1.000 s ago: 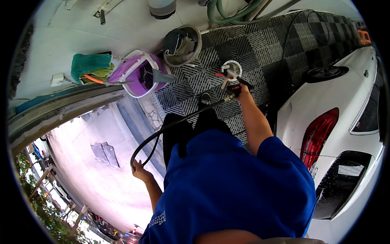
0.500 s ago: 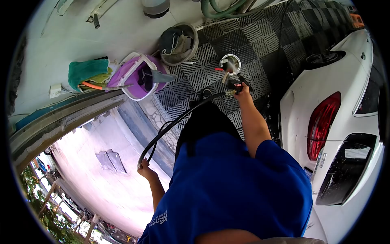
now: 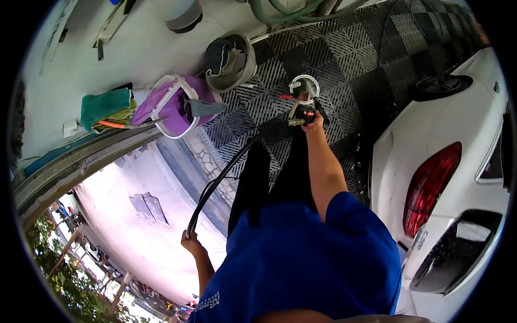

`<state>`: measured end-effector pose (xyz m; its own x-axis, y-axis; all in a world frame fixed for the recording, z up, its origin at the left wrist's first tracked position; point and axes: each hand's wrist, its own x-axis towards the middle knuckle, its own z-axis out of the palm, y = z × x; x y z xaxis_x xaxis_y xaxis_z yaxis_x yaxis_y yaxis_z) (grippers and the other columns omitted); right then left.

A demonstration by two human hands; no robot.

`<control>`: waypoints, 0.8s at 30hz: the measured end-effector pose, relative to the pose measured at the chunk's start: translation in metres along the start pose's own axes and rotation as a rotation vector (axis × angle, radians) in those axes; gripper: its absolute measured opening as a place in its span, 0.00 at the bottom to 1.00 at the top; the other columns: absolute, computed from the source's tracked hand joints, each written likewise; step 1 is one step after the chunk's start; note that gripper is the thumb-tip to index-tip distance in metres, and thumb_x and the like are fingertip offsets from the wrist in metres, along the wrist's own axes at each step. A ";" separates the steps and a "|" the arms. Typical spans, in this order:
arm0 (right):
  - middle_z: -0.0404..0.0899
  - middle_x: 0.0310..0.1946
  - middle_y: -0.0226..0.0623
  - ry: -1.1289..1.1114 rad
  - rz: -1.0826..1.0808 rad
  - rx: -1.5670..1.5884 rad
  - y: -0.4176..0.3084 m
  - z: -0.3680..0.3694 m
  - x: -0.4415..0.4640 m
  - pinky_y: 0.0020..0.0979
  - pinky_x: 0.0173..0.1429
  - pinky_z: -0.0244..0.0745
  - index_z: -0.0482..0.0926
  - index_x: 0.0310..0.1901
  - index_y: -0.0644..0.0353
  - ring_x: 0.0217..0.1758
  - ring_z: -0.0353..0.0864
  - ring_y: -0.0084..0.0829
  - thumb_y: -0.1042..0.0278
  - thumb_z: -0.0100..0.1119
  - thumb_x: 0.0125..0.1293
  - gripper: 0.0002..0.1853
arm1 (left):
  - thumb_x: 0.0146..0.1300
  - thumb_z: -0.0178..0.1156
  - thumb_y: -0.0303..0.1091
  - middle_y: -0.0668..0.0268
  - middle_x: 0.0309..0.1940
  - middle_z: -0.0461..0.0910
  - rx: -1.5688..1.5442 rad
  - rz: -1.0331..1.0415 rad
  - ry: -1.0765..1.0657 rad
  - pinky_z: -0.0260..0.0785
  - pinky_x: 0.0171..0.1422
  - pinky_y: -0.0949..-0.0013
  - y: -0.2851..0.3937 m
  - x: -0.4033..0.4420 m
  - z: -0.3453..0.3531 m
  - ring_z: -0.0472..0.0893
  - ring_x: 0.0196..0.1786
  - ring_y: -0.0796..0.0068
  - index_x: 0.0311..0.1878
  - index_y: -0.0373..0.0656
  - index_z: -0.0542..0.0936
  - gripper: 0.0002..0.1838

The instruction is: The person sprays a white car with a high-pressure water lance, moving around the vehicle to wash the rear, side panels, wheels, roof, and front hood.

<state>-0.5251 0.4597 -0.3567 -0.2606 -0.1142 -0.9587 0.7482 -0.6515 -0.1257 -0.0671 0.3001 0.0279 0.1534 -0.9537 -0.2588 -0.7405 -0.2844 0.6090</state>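
My right hand (image 3: 314, 121), in the middle of the head view, is wrapped around the handle of a black spray gun (image 3: 309, 109). A brass fitting joins the gun to a black hose (image 3: 216, 182). Just beyond the gun is a round white-rimmed container (image 3: 318, 85); a red-handled item (image 3: 286, 97) shows at its left side. Whether the gun touches the container I cannot tell. Lower left, my left hand (image 3: 192, 244) is closed around the hose, which runs between both hands.
A white car (image 3: 398, 145) stands at the right, rear light toward me. Along the wall are a purple bucket (image 3: 202, 86) with cloths, a grey tub (image 3: 250, 67) and green towels (image 3: 105, 110). Black-and-grey grid tiles (image 3: 353, 46) cover the floor. A green hose (image 3: 301, 19) lies at the top.
The right hand and spray gun have shifted slightly left in view and now sit nearer the container. The hose droops lower near my legs. The view has turned a little with my head.
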 end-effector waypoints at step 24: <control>0.69 0.15 0.37 0.009 0.177 -0.116 -0.068 0.044 -0.100 0.47 0.44 0.78 0.66 0.20 0.58 0.27 0.75 0.41 0.55 0.36 0.78 0.26 | 0.64 0.58 0.35 0.64 0.26 0.75 -0.185 0.028 0.098 0.67 0.46 0.65 -0.026 -0.043 0.026 0.73 0.34 0.72 0.29 0.32 0.77 0.14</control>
<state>-0.5771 0.4823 -0.2407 -0.1138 -0.2124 -0.9705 0.8470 -0.5314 0.0170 -0.0716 0.3512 0.0040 0.2039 -0.9639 -0.1714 -0.6140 -0.2623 0.7445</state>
